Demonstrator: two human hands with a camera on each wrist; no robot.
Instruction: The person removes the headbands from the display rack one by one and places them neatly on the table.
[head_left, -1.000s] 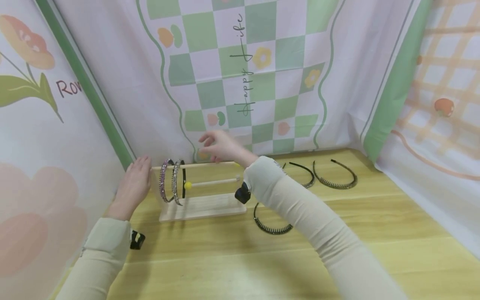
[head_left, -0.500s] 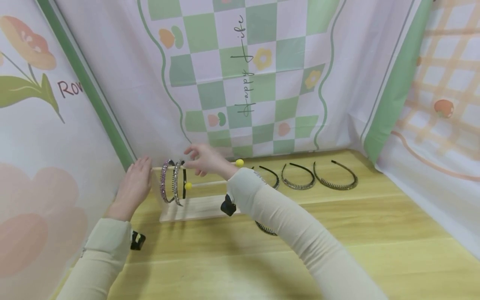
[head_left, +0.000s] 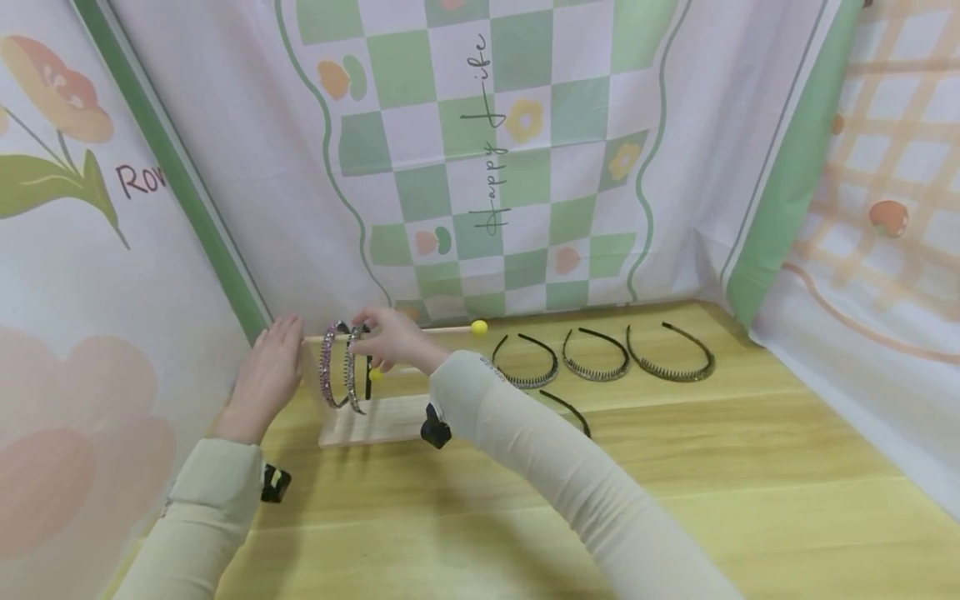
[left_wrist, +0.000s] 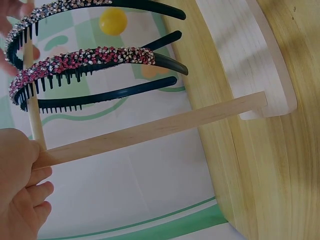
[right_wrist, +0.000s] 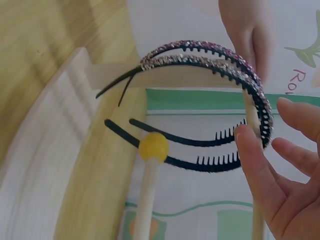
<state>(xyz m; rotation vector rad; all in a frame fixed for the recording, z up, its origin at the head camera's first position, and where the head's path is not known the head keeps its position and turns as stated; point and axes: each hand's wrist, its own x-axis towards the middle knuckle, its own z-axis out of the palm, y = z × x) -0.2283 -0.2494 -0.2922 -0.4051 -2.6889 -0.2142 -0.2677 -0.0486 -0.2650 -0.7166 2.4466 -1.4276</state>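
Two rhinestone-covered toothed headbands hang on the top rod of a wooden headband stand (head_left: 375, 421): a pink-purple headband (left_wrist: 75, 65) nearer the upright, and a silver headband (right_wrist: 185, 62) beside it. My left hand (head_left: 271, 375) grips the top of the stand's upright (left_wrist: 150, 131), thumb and fingers on either side. My right hand (head_left: 396, 337) is at the silver headband; in the right wrist view its thumb (right_wrist: 255, 165) and spread fingers stand on either side of the band and rod, with a gap at the fingers. Whether the thumb touches is unclear.
Several black toothed headbands lie on the wooden table right of the stand, among them a left one (head_left: 528, 382), a middle one (head_left: 600, 372) and a right one (head_left: 678, 375). Another headband (head_left: 567, 407) is partly behind my right sleeve. A yellow ball (head_left: 479, 327) caps the top rod.
My right hand has moved left and down along the top rod to the silver headband, uncovering the rod's yellow ball and table headbands. My left hand keeps its place on the stand.
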